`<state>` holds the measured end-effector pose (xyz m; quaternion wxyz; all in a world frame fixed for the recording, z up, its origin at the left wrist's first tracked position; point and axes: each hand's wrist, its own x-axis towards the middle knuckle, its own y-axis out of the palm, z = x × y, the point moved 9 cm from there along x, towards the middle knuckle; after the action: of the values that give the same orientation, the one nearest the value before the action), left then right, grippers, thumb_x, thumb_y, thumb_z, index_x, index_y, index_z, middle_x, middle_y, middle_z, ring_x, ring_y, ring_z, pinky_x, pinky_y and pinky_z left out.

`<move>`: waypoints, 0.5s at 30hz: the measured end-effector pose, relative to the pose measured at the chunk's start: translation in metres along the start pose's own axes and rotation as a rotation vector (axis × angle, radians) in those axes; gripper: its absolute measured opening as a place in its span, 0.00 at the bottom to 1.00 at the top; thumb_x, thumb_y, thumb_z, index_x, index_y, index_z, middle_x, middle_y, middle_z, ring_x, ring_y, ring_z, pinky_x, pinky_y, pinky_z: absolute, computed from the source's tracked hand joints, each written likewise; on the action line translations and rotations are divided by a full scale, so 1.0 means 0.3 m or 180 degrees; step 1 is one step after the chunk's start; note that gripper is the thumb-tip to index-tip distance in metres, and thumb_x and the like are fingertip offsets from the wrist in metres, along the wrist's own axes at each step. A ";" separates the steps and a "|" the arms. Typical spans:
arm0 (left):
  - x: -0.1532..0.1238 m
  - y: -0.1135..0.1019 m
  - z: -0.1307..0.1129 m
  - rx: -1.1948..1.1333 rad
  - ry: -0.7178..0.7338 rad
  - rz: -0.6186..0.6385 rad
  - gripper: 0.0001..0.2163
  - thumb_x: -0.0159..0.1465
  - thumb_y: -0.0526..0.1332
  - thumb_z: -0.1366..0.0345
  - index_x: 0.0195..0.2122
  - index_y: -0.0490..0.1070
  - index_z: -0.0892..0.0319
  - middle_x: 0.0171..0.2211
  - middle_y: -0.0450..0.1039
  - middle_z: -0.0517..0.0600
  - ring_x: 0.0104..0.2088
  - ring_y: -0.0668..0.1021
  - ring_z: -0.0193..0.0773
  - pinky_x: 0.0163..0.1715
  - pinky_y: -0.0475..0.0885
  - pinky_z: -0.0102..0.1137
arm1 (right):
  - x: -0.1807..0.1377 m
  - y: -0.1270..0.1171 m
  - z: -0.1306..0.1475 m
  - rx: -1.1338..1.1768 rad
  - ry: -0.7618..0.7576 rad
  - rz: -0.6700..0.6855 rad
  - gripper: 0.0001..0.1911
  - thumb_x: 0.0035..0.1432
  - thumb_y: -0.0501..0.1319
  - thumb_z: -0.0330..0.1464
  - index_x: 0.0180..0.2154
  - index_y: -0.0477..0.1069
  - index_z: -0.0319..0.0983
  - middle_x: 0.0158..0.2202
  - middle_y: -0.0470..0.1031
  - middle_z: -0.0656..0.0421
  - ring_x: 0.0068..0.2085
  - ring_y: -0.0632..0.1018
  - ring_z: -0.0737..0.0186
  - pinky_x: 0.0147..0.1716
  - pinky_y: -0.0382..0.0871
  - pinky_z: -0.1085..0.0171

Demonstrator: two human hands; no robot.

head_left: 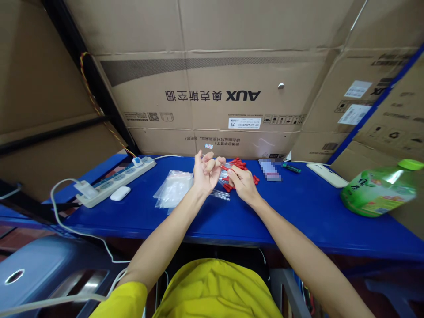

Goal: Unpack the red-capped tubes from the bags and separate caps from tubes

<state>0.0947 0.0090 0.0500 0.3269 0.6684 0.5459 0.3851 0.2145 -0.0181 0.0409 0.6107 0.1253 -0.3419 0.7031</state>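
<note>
Above the table, both hands meet at a small red-handled tool [225, 168], which looks like a small screwdriver. My right hand [243, 183] grips its red handle between thumb and fingers. My left hand [205, 173] is turned palm up, thumb and index finger pinched at the other end, remaining fingers curled. Behind and beneath the hands lies a loose pile of similar red-handled tools [239, 163], partly covered by my right hand. Left of my left wrist are stacked clear zip bags [175, 189]; another clear bag edge [221, 194] shows between the wrists.
On the blue table [232, 225], a white power strip [119, 179] and white earphone case [120, 193] lie left. A phone [270, 170], green screwdriver [291, 168], white power bank [327, 175] and green bottle [377, 190] stand right. Cardboard [212, 75] walls the back.
</note>
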 end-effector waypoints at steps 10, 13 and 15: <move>-0.015 0.010 -0.007 -0.0067 -0.0019 -0.0090 0.21 0.76 0.51 0.56 0.24 0.52 0.54 0.09 0.42 0.40 0.21 0.71 0.36 0.37 0.75 0.31 | -0.013 -0.010 -0.018 -0.0104 -0.0058 0.0003 0.25 0.73 0.52 0.50 0.27 0.62 0.43 0.20 0.68 0.63 0.22 0.68 0.64 0.28 0.61 0.63; -0.013 0.005 -0.005 -0.0064 -0.0108 -0.0149 0.21 0.76 0.49 0.57 0.24 0.52 0.54 0.09 0.42 0.41 0.21 0.70 0.35 0.36 0.75 0.31 | -0.016 -0.005 -0.026 -0.0153 -0.0066 0.0022 0.24 0.73 0.51 0.49 0.27 0.62 0.43 0.21 0.67 0.63 0.22 0.67 0.64 0.28 0.61 0.63; -0.010 0.000 -0.009 0.0009 -0.0153 -0.0163 0.22 0.76 0.50 0.57 0.23 0.52 0.54 0.09 0.42 0.40 0.19 0.67 0.34 0.35 0.74 0.30 | -0.017 0.001 -0.026 -0.0207 -0.0083 0.0071 0.24 0.73 0.51 0.49 0.28 0.62 0.43 0.21 0.66 0.63 0.23 0.67 0.65 0.28 0.61 0.63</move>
<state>0.0920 0.0062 0.0510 0.3488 0.6637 0.5554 0.3597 0.2173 -0.0171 0.0320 0.6021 0.1108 -0.3739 0.6967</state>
